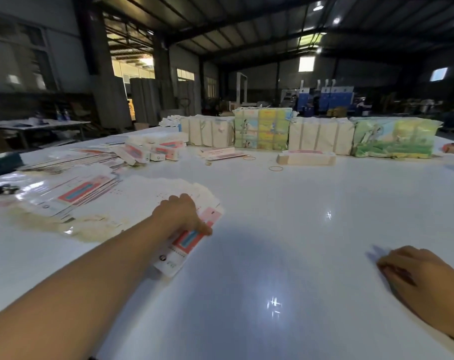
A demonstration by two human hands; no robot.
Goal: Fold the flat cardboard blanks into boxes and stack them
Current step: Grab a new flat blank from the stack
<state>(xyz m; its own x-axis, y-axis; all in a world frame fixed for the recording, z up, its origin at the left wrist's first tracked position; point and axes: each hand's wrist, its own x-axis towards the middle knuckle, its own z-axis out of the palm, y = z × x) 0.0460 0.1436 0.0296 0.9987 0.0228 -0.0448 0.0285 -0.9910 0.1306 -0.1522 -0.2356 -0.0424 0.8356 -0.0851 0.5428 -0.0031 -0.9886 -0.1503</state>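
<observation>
One blank [186, 240] is what matters right now, and it's under your left hand [180, 214]. It sits at the near-right edge of the fanned spread of blanks [90, 196] on the white table [285, 229], with its long axis running diagonally: the near end points back toward you and to the left, the far end angles away to the right. The red and teal printed panel faces up.

Your left arm is stretched well forward, with the hand palm down on top of the blank and the thumb along its right edge. Fingers look bent over the far side, but whether you've actually pinched it or are just pressing on it, I can't tell from this angle.

Your right hand [415, 274] is well off to the right, resting on bare table with the fingers loosely curled and nothing in it. So the left is clearly the nearer hand, and my guess is the next move is sliding that blank toward the open space in front of you so the right can join in.

Folded boxes [155, 149] are already piled further back on the left.
</observation>
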